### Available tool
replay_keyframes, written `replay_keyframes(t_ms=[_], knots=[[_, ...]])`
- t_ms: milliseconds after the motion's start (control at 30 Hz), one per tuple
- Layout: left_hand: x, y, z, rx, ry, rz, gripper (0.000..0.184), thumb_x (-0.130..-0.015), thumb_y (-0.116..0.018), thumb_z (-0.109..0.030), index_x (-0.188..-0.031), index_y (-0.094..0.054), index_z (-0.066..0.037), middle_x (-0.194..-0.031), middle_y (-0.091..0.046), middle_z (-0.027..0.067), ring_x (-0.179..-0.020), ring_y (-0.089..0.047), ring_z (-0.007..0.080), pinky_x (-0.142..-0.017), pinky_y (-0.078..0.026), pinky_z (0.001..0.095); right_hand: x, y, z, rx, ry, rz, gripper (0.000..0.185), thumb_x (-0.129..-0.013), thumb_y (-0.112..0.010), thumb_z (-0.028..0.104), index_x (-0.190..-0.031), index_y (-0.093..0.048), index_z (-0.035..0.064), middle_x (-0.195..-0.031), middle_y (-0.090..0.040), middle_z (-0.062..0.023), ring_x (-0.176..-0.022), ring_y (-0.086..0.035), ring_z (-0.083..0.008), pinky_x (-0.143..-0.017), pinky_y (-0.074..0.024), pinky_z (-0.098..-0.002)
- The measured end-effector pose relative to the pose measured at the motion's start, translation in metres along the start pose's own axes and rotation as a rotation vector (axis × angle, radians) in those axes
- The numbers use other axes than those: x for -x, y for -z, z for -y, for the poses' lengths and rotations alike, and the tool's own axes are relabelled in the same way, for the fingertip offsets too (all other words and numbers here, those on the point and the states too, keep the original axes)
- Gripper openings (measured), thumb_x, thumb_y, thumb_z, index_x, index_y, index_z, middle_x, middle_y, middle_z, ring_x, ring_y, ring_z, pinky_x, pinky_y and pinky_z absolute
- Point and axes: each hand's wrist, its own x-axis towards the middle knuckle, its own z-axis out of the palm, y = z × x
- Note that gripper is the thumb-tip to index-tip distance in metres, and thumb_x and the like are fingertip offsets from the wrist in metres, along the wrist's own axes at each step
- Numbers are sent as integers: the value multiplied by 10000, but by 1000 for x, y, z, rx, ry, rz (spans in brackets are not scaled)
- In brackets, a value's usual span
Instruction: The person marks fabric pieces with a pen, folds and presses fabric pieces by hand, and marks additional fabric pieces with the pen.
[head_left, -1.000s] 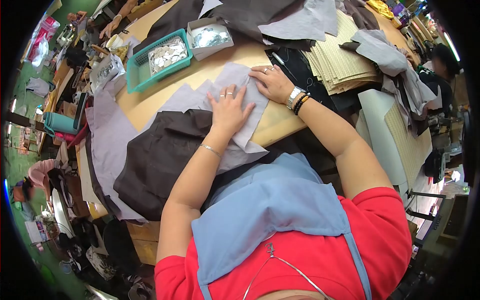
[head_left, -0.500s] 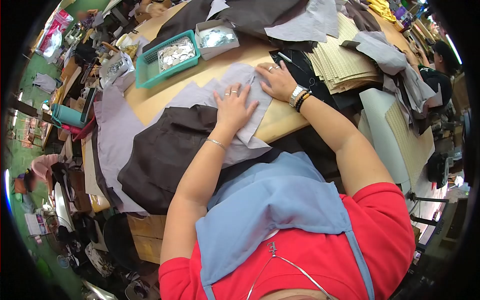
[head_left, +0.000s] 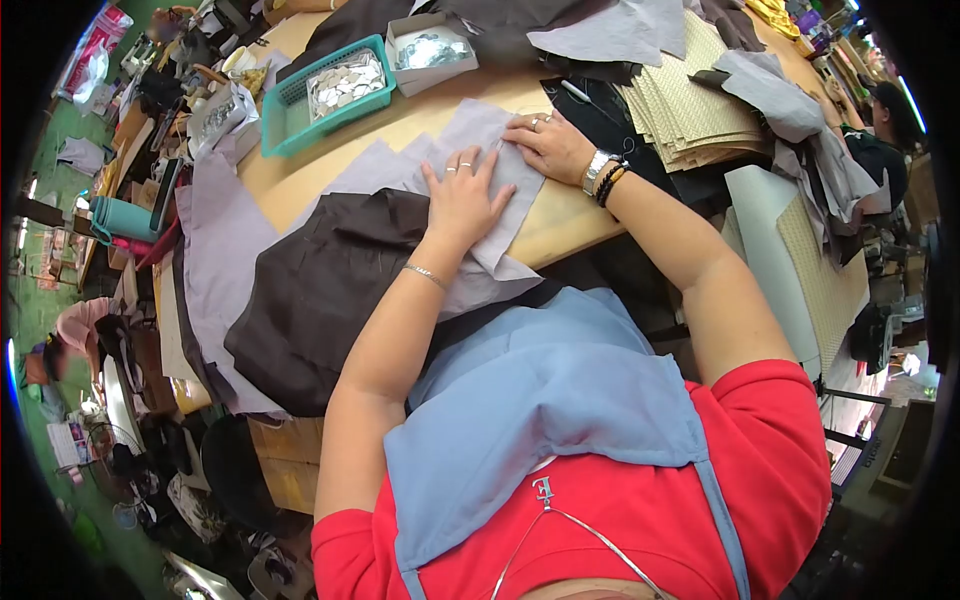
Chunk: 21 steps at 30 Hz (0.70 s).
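Note:
Lavender-grey fabric (head_left: 335,178) lies in overlapping layers on the table, with a dark brown fabric piece (head_left: 330,270) over part of it. My left hand (head_left: 463,203) rests flat on the lavender fabric, fingers stretched out and slightly apart. Just to its right, my right hand (head_left: 552,148) is at the fabric's far right edge. Its fingers are bent and drawn together on the cloth there, and the fingertips partly hide what they pinch. Both hands wear rings.
A teal basket (head_left: 285,143) of pale flat pieces and a white box (head_left: 402,85) of shiny pieces stand at the back. Stacked cream textured sheets (head_left: 690,95) and a white pen (head_left: 575,91) lie right. A person (head_left: 885,150) sits far right.
My right hand's fingers have drawn closer together at the fabric edge. My left hand stays flat on the cloth. The whole view has shifted slightly.

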Motion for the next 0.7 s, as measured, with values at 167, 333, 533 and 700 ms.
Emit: replay_keyframes(t_ms=[167,333,533,700], knots=[[13,5,0,-51,6,8,554,-907,-588,-499,-1331,-582,-143,-1377,-528,90,-1306,-470,243,-1034,-229,751,-1,5,4,92,43,57,309,-927,-585,200,-1235,-603,209,-1282,-576,-40,-1150,-578,-211,-988,-419,-480],[35,15,4,-99,-1,9,517,-906,-598,-483,-1297,-613,-146,-1362,-554,64,-1305,-472,234,-1036,-201,764,-7,3,8,234,66,170,337,-948,-546,220,-1284,-561,241,-1319,-555,-6,-1222,-543,-199,-1043,-367,-604],[58,28,7,-89,17,-1,495,-906,-601,-478,-1275,-631,-149,-1355,-562,57,-1315,-462,239,-1040,-164,776,-10,5,13,238,88,261,378,-938,-523,187,-1312,-539,238,-1342,-539,-28,-1262,-522,-219,-1051,-378,-593],[73,36,7,-72,48,0,487,-914,-589,-478,-1265,-638,-145,-1361,-563,80,-1324,-454,256,-1029,-153,789,-9,16,30,198,66,358,446,-909,-532,136,-1344,-520,231,-1363,-520,-61,-1268,-512,-259,-1037,-396,-567]])
